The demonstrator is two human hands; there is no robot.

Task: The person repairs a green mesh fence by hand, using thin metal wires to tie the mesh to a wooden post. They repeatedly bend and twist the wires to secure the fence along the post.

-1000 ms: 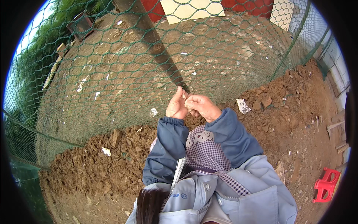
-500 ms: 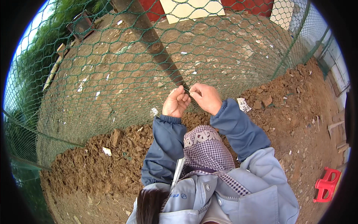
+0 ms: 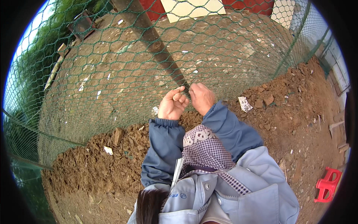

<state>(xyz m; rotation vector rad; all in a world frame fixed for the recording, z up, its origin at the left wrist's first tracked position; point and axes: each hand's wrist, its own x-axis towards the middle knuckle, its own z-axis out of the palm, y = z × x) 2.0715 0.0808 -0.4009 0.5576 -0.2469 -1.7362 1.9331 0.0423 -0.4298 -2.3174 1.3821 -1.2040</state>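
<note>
Green mesh netting spreads in front of me, and a dark metal pole slants down behind or along it. My left hand is beside the pole's lower end, palm partly turned up, with thumb and index finger pinched. Right beside it, my right hand is closed, its knuckles up and its fingertips at the pole and mesh. Whatever the two hands pinch is too small or hidden to make out. A bundle of thin pale strips sticks up from the front of my jacket.
Loose brown soil and clods form a ridge along the net's foot. A red plastic stool stands at the right. Pale boards lean at the far side. White scraps lie about. Wooden pieces line the right edge.
My right hand has turned and come in closer to the pole, its forearm moving left. My left hand has shifted slightly left and down, its fingers loosening a little.
</note>
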